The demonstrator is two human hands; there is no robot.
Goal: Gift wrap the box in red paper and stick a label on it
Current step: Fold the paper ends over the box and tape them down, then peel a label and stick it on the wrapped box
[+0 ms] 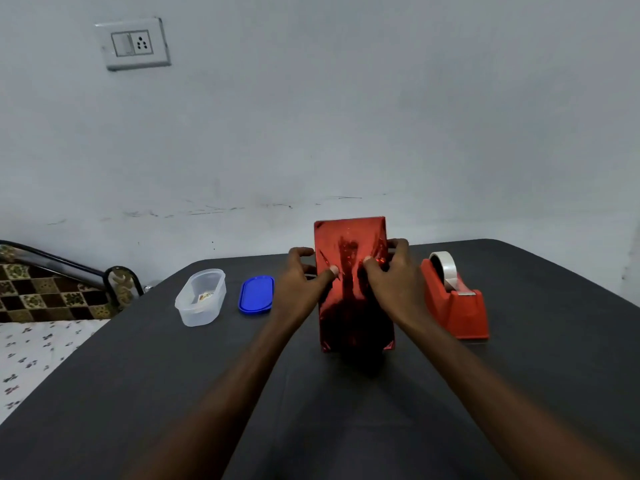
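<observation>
Red foil-wrapped box was stood upright mid-table, gripped at its sides by left hand and right hand, thumbs pressed on the front. Tape dispenser at three o'clock, tub and lid at nine. Seams should be pressed flat before labelling.

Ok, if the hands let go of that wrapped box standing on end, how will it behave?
The wrapped box stands tall on a narrow end, so it probably tips easily. Its glossy foil looks slippery. Both the left hand and right hand steady it.
</observation>
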